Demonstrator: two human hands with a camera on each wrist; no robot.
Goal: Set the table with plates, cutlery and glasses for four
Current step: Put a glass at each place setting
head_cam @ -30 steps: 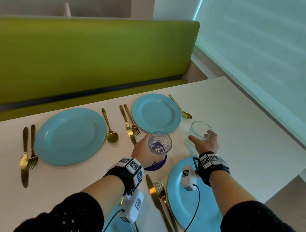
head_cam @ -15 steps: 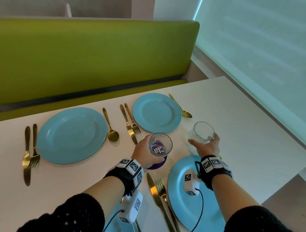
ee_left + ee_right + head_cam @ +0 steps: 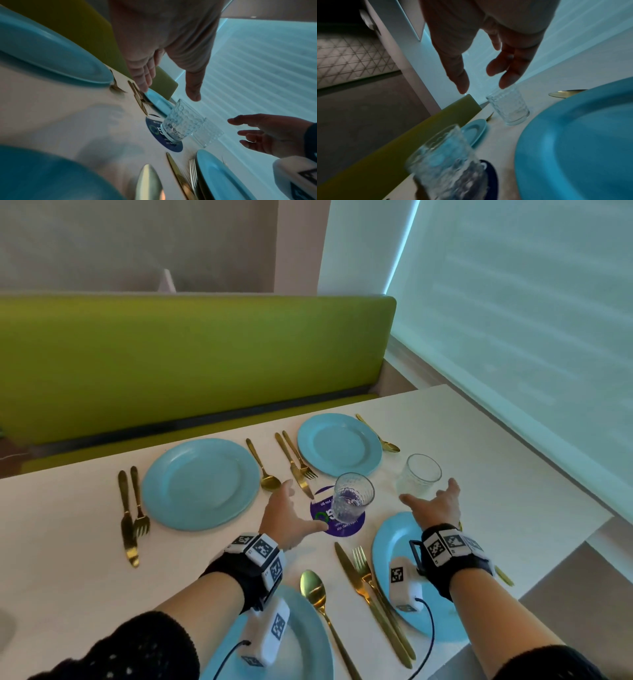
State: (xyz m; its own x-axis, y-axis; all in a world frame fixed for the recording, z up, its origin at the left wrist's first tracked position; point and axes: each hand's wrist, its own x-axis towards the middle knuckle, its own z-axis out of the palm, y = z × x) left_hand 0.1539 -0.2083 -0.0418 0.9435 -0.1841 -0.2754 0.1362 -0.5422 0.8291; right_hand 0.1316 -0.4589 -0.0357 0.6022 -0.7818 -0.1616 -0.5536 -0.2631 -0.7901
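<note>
Plates (image 3: 200, 484): four
Glasses (image 3: 352, 498): two
Forks (image 3: 139, 501): three
Knives (image 3: 126, 515): three
Spoons (image 3: 262, 462): three
Coaster (image 3: 322, 518): one

Left hand (image 3: 289, 517) — right hand (image 3: 435, 505) — spread

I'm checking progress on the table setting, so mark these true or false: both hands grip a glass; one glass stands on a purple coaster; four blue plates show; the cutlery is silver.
1. Both hands grip a glass. False: the left hand and right hand are open, apart from the glasses.
2. The ribbed glass stands on the purple coaster. True.
3. Four blue plates show in the head view. True.
4. The cutlery is silver. False: it is gold, like the spoon.
</note>
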